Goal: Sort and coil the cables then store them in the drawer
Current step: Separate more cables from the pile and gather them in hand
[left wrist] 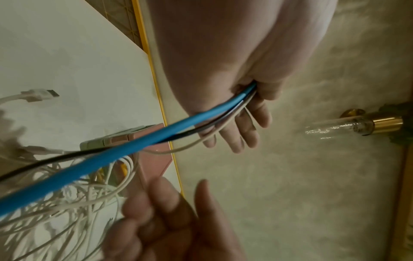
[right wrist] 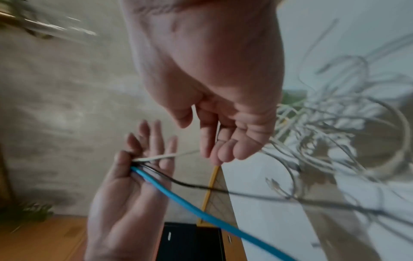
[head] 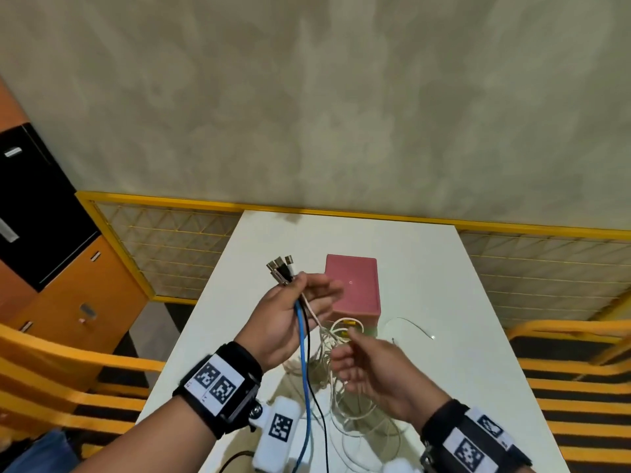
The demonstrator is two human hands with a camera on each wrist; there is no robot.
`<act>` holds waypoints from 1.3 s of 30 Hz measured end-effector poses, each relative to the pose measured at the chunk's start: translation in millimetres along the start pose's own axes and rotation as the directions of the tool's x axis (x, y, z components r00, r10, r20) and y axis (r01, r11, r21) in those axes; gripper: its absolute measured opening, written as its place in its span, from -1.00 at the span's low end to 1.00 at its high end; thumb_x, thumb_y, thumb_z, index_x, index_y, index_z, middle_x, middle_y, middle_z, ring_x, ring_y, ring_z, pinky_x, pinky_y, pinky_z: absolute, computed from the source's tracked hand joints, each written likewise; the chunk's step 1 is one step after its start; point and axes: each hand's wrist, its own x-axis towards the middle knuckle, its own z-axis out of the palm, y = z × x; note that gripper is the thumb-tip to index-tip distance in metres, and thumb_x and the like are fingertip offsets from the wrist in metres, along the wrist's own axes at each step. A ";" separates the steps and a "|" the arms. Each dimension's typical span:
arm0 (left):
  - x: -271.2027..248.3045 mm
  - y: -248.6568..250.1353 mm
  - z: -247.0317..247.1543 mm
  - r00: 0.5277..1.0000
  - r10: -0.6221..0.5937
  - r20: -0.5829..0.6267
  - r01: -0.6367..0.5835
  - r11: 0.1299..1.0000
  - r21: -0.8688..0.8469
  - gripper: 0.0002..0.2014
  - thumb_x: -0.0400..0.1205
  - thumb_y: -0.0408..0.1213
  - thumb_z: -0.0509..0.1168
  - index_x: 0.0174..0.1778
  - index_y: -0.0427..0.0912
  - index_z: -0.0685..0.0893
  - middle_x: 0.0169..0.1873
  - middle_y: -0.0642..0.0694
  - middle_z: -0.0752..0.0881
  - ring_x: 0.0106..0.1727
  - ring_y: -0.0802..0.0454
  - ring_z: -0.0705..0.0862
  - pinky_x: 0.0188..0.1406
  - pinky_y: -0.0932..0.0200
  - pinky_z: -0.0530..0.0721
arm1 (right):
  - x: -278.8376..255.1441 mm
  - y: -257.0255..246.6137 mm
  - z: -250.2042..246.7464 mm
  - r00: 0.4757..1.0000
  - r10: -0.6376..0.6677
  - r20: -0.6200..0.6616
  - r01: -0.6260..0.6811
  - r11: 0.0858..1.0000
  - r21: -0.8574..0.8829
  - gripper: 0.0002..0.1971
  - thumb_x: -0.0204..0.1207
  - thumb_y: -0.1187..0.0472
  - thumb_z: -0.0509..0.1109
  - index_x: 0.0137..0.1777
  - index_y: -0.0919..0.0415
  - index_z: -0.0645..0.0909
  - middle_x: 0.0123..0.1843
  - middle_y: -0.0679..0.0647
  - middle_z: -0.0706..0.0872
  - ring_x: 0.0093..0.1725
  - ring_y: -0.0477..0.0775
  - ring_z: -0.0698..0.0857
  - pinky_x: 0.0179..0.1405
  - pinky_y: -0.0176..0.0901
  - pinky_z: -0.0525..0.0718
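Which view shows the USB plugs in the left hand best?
The head view: the USB plugs fan out above the left hand. Both wrist views show only the cables leaving that grip; the plugs are hidden.

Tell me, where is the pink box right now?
In the head view the pink box stands mid-table, just beyond the left hand and the white cable tangle.

A yellow mesh fence (head: 177,240) borders the white table (head: 471,336); an orange cabinet (head: 78,302) stands left of the table.
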 end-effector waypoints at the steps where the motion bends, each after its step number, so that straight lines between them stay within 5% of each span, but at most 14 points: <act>1: -3.4 -0.8 2.1 1.000 0.001 0.009 -0.001 1.000 -0.007 -0.61 0.80 -0.15 0.03 0.02 -0.33 0.68 0.16 -0.45 0.77 0.25 -0.32 0.76 0.40 -0.21 0.60 | 1.8 3.8 6.6 0.996 0.073 0.042 -0.075 0.996 0.052 -0.53 0.70 -0.07 0.19 -0.15 0.30 0.73 -0.33 0.16 0.75 -0.43 0.02 0.63 -0.44 -0.20 0.56; 5: -19.8 -14.1 4.1 0.999 -0.038 -0.014 0.037 0.999 -0.009 -0.64 0.77 -0.17 0.10 -0.11 -0.39 0.64 -0.39 -0.33 0.74 -0.33 -0.25 0.79 -0.16 -0.09 0.80 | 13.5 -0.6 33.2 0.977 0.093 0.190 -0.153 0.929 0.336 -0.75 0.55 0.05 0.32 -0.18 0.17 0.75 -0.38 0.07 0.69 -0.48 0.02 0.64 -0.33 -0.14 0.56; 9: -42.1 -28.7 -15.5 0.992 -0.078 -0.099 0.089 0.990 0.109 -0.67 0.74 -0.16 0.16 -0.19 -0.34 0.61 -0.63 -0.13 0.43 -0.64 -0.01 0.43 -0.50 0.13 0.57 | 29.8 -24.4 30.9 0.976 0.082 0.204 -0.161 0.898 0.409 -0.73 0.68 0.15 0.18 -0.17 0.23 0.61 -0.32 0.19 0.80 -0.43 0.17 0.74 -0.26 -0.04 0.64; 14: -83.9 -36.1 -47.5 0.937 -0.344 -0.063 0.350 0.927 0.136 -0.69 0.66 -0.16 0.25 -0.32 -0.29 0.62 -0.63 -0.11 0.27 -0.70 0.03 0.27 -0.52 0.14 0.40 | 53.3 -31.7 13.1 0.991 0.114 0.067 -0.132 0.909 0.394 -0.76 0.76 0.19 0.09 0.06 0.29 0.56 -0.18 0.27 0.86 -0.31 0.16 0.87 -0.21 0.04 0.81; 17: -104.0 -21.9 -62.8 0.841 -0.541 0.005 0.513 0.801 0.309 -0.59 0.68 -0.12 0.25 -0.46 -0.23 0.57 -0.69 -0.09 0.31 -0.66 0.03 0.30 -0.50 0.10 0.33 | 58.6 -27.6 10.2 0.996 0.083 0.032 -0.088 0.884 0.459 -0.79 0.77 0.21 0.10 0.05 0.32 0.52 -0.23 0.33 0.86 -0.31 0.20 0.87 -0.35 0.12 0.85; 21: -121.4 -5.6 -63.8 0.835 -0.549 -0.016 0.334 0.484 0.809 -0.60 0.73 0.01 0.22 -0.43 0.09 0.68 -0.62 0.15 0.57 -0.42 0.30 0.53 -0.21 0.30 0.37 | 57.0 -28.0 -5.2 0.994 0.037 -0.100 0.025 0.830 0.557 -0.87 0.76 0.35 0.10 0.00 0.30 0.45 -0.44 0.24 0.80 -0.45 0.15 0.84 -0.45 0.05 0.81; 23: -114.9 -3.1 -57.5 0.833 -0.550 0.064 0.358 0.624 0.695 -0.70 0.71 -0.02 0.26 -0.24 -0.07 0.76 -0.63 0.08 0.56 -0.57 0.20 0.49 -0.40 0.23 0.41 | 51.2 -25.7 -4.6 0.996 0.033 -0.080 0.012 0.863 0.506 -0.79 0.78 0.32 0.08 -0.03 0.34 0.50 -0.39 0.25 0.82 -0.41 0.14 0.86 -0.41 0.04 0.82; 26: -79.5 -15.4 -38.8 0.974 -0.195 -0.112 0.225 0.855 0.468 -0.75 0.74 -0.19 0.25 -0.10 -0.29 0.72 -0.58 -0.10 0.48 -0.68 0.07 0.29 -0.67 0.25 0.25 | 41.7 -10.9 7.1 1.000 0.002 0.027 -0.015 0.891 0.454 -0.73 0.77 0.28 0.09 -0.05 0.32 0.60 -0.14 0.28 0.87 -0.23 0.19 0.89 -0.30 0.10 0.83; 28: -49.0 -21.9 -15.2 0.982 -0.001 -0.187 0.095 0.863 0.495 -0.84 0.72 -0.31 0.28 -0.13 -0.25 0.71 -0.50 -0.08 0.54 -0.67 0.11 0.32 -0.68 0.33 0.26 | 34.3 -1.8 16.3 0.995 -0.029 0.095 -0.018 0.887 0.461 -0.76 0.74 0.27 0.13 0.00 0.28 0.62 -0.03 0.28 0.86 -0.16 0.21 0.87 -0.24 0.09 0.81; 31: -23.1 -33.0 6.8 0.987 0.055 -0.149 0.040 0.824 0.565 -0.88 0.62 -0.41 0.40 -0.23 -0.18 0.72 -0.52 0.02 0.67 -0.64 0.22 0.57 -0.63 0.38 0.47 | 24.0 6.1 24.5 0.984 -0.077 0.158 -0.011 0.870 0.494 -0.68 0.68 0.19 0.16 0.17 0.34 0.70 0.06 0.31 0.81 -0.11 0.21 0.82 -0.09 0.11 0.75; 35: -17.8 -43.9 8.6 0.991 0.025 -0.128 0.061 0.775 0.629 -0.86 0.53 -0.46 0.47 -0.28 -0.20 0.68 -0.49 -0.03 0.65 -0.62 0.21 0.57 -0.68 0.41 0.42 | 19.9 3.2 16.1 0.987 -0.090 0.132 -0.003 0.818 0.575 -0.61 0.76 0.11 0.09 0.21 0.33 0.68 0.00 0.25 0.85 -0.11 0.17 0.85 -0.11 0.09 0.76; 39: -31.8 -41.4 -2.9 0.980 -0.145 -0.140 0.200 0.776 0.598 -0.85 0.52 -0.47 0.46 -0.29 -0.20 0.63 -0.62 0.02 0.50 -0.68 0.14 0.33 -0.67 0.34 0.24 | 23.4 -7.2 4.0 0.991 0.021 0.133 -0.084 0.870 0.486 -0.69 0.74 0.15 0.12 0.11 0.38 0.59 -0.17 0.30 0.83 -0.28 0.22 0.85 -0.26 0.01 0.81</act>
